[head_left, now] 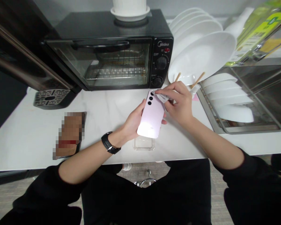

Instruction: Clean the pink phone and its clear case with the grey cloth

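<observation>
My left hand (133, 120) grips a pale pink phone (151, 117) from below, its back and three camera lenses facing up. My right hand (179, 101) pinches a small whitish wipe (162, 97) and presses it against the phone's upper right corner, beside the lenses. A clear phone case (144, 143) lies on the white counter (32, 134) just under the phone. A black watch sits on my left wrist.
A black toaster oven (107, 53) stands at the back with a white pot on top. White plates (201, 53) lean in a rack at the right, bowls (231, 103) in a steel tray. A blurred flat object (70, 134) lies at the left.
</observation>
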The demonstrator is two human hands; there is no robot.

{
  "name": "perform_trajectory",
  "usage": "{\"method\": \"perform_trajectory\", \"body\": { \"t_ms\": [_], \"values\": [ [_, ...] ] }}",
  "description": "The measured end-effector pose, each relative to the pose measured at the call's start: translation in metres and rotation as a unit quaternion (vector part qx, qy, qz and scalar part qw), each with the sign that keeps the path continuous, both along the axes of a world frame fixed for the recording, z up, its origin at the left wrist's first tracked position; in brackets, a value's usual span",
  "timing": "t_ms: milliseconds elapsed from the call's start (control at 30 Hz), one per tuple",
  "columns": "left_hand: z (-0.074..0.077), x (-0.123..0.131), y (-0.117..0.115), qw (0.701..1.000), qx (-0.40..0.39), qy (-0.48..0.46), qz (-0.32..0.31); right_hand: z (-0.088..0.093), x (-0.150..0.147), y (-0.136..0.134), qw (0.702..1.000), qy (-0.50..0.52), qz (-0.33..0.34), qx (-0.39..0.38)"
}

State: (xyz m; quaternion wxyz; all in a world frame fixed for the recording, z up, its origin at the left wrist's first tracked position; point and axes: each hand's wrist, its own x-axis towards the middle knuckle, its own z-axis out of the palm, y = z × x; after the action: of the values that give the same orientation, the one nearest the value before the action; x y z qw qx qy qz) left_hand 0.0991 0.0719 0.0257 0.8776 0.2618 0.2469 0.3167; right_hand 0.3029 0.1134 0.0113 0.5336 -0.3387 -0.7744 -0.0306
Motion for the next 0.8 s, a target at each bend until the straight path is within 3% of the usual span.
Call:
{"method": "perform_trajectory", "body": {
  "t_ms": [100, 300, 433, 633, 800],
  "values": [
    [-0.003, 0.002, -0.003, 0.999, 0.003, 0.003, -0.032, 0.001, -0.002, -0.003, 1.0, 0.021, -0.016, -0.013],
    [-0.007, 0.005, -0.006, 0.999, -0.001, 0.017, -0.033, 0.001, -0.01, -0.01, 0.999, 0.038, -0.013, -0.03],
    [-0.008, 0.008, -0.006, 0.999, -0.018, 0.032, 0.001, 0.0, -0.016, -0.014, 0.999, 0.023, 0.033, -0.027],
    [0.003, 0.016, -0.007, 0.991, -0.067, 0.062, 0.099, 0.0, -0.019, -0.017, 0.993, -0.031, 0.109, -0.044],
    [0.006, 0.016, -0.011, 0.993, -0.05, 0.043, 0.1, 0.002, -0.017, -0.015, 0.988, -0.03, 0.148, -0.018]
  ]
}}
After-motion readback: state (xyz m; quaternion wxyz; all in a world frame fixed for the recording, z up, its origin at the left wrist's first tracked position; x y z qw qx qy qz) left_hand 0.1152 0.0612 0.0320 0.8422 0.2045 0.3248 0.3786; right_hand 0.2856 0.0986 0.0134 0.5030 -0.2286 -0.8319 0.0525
